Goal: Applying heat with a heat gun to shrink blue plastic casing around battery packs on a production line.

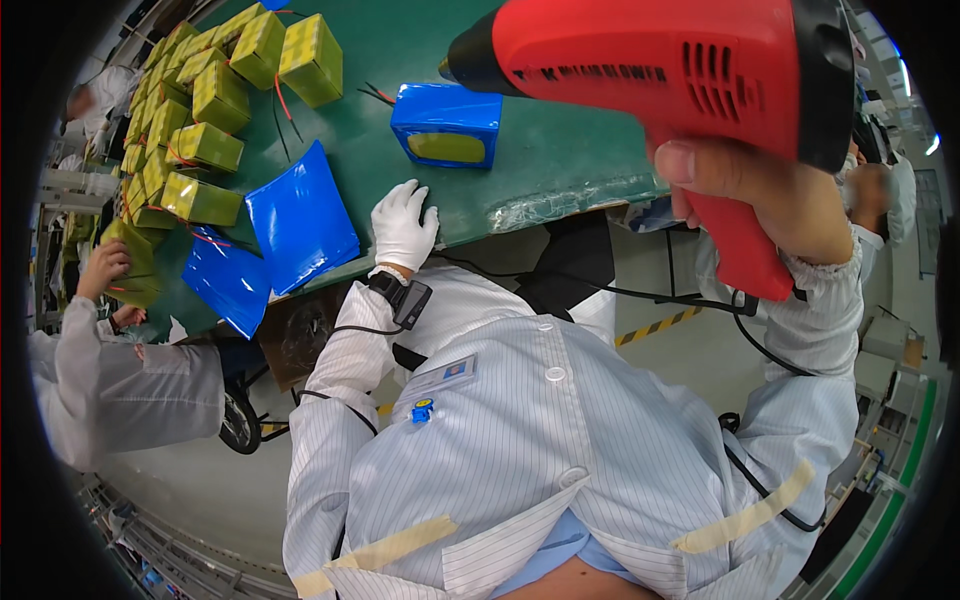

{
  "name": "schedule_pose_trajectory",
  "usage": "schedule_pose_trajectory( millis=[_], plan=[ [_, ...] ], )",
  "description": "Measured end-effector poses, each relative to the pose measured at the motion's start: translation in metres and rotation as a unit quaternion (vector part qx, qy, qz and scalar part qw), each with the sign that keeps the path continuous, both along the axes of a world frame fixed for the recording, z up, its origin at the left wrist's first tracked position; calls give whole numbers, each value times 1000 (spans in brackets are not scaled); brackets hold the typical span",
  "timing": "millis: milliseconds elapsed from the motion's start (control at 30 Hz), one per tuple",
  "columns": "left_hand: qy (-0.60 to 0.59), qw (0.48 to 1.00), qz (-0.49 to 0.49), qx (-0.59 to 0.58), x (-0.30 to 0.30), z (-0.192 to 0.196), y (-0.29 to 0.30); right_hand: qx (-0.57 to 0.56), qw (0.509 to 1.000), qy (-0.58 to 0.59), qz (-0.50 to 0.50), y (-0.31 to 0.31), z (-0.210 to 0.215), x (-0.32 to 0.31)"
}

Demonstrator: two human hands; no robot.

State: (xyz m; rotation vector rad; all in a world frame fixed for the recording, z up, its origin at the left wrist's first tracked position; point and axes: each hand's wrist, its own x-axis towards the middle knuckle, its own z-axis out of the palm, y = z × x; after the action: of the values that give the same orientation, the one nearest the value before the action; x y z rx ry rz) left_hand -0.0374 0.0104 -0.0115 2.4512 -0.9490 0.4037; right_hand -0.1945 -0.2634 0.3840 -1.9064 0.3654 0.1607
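Observation:
A red heat gun [640, 50] with a black nozzle is raised at the upper right, gripped round its handle by my bare right hand [745, 190]. Its nozzle points left, over the far side of a battery pack [450, 110] in glossy blue film. The pack sits on the green table, with a yellow patch uncovered on its near face and thin wires at its back left corner. In a white glove, my left hand [404, 225] lies on the table's near edge, fingers stretched and holding nothing. It is near the pack but apart from it.
Several yellow battery packs [222, 95] with red and black wires crowd the table's left. Two blue film sleeves [303, 218] lie left of my left hand. At far left, another person's hand [105, 268] touches a yellow pack. A black cable [640, 294] runs below the table edge.

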Motion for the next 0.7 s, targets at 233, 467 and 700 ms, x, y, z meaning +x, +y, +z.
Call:
schedule_pose_trajectory(
  millis=[233,467,700],
  plan=[
    [-2,1000,-3,-1,0,0,0,-47,998,-41,-3,19,7,12],
    [2,1000,-2,1,0,2,0,-41,999,-2,-12,19,7,21],
    [10,1000,-6,2,-1,6,-1,-12,1000,-11,12,21,1,36]
  ],
)
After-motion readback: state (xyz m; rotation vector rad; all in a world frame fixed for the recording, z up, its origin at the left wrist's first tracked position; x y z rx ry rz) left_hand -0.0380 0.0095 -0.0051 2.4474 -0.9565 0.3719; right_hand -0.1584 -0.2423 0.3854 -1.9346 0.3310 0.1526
